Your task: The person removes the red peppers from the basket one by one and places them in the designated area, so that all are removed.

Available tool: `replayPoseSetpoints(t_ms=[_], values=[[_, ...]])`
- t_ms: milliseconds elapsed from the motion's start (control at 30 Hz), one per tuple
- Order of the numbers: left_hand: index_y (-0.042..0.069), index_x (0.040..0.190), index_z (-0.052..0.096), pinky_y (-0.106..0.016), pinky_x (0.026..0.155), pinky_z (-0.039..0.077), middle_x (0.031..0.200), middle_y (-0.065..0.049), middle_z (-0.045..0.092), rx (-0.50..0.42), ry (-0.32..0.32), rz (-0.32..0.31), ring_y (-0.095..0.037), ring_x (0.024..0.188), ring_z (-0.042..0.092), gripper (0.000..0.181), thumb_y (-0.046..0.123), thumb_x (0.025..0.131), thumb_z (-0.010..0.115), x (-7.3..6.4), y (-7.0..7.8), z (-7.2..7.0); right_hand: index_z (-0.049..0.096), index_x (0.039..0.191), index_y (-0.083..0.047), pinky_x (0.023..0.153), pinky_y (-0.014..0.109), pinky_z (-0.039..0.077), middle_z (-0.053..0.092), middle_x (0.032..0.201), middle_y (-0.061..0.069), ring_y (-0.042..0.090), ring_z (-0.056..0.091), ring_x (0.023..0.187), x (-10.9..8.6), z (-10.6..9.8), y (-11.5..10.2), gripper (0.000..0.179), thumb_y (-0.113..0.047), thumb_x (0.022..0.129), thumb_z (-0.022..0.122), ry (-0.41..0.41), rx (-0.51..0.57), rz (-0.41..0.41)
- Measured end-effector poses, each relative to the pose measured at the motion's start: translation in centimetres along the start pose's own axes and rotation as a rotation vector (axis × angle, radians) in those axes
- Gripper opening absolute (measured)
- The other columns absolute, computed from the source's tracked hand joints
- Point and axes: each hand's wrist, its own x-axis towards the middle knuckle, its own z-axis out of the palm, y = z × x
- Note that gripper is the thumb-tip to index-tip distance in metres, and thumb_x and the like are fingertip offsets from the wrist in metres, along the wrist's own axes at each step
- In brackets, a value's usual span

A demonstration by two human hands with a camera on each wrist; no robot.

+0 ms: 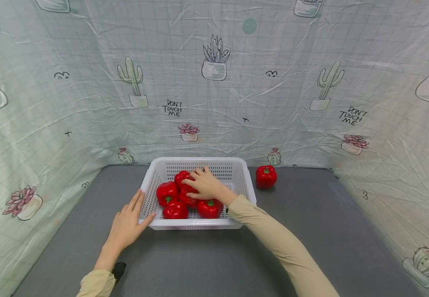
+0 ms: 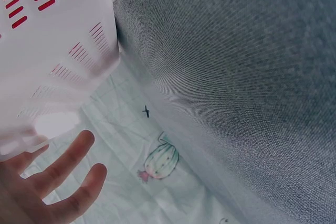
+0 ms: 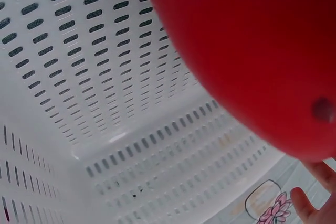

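Observation:
A white perforated plastic basket holds several red bell peppers, bunched in its left and middle part. My left hand rests at the basket's front left corner, its fingers along the left rim and its thumb by the front rim. In the left wrist view those fingers are spread beside the basket's wall. My right hand reaches over the front right, fingers spread above a partly covered bell pepper. Another bell pepper lies below the wrist. A red pepper fills much of the right wrist view.
One more red bell pepper stands on the grey tabletop, just right of the basket. Behind and at both sides hangs a pale sheet printed with cacti, close to the back of the basket.

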Motion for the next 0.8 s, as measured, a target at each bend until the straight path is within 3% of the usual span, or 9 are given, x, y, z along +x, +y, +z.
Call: replayPoseSetpoints(t_ms=[400, 667, 800], values=[[0.003, 0.139, 0.028, -0.06, 0.078, 0.04, 0.143, -0.018, 0.029, 0.005, -0.006, -0.012, -0.041, 0.107, 0.047, 0.076, 0.045, 0.081, 0.055, -0.06, -0.13, 0.3, 0.041, 0.131, -0.031, 0.1, 0.05, 0.03, 0.053, 0.124, 0.0, 0.019, 0.041, 0.114, 0.29, -0.32, -0.67, 0.061, -0.056, 0.078, 0.055, -0.108, -0.023, -0.01], [0.0, 0.137, 0.03, -0.06, 0.078, 0.04, 0.142, -0.02, 0.03, 0.009, -0.007, -0.017, -0.041, 0.107, 0.048, 0.075, 0.043, 0.081, 0.056, -0.12, 0.28, -0.02, 0.035, 0.134, -0.036, 0.104, 0.05, 0.026, 0.046, 0.133, 0.003, 0.025, 0.033, 0.126, 0.28, 0.3, -0.9, 0.071, -0.058, 0.071, 0.06, -0.21, -0.061, -0.003], [0.0, 0.137, 0.03, -0.06, 0.078, 0.04, 0.142, -0.02, 0.03, 0.009, -0.012, -0.018, -0.041, 0.107, 0.048, 0.075, 0.043, 0.081, 0.056, -0.22, 0.24, 0.0, 0.037, 0.132, -0.036, 0.104, 0.049, 0.027, 0.045, 0.134, 0.004, 0.027, 0.033, 0.127, 0.17, 0.52, -0.93, 0.071, -0.056, 0.07, 0.063, -0.207, -0.068, -0.001]])
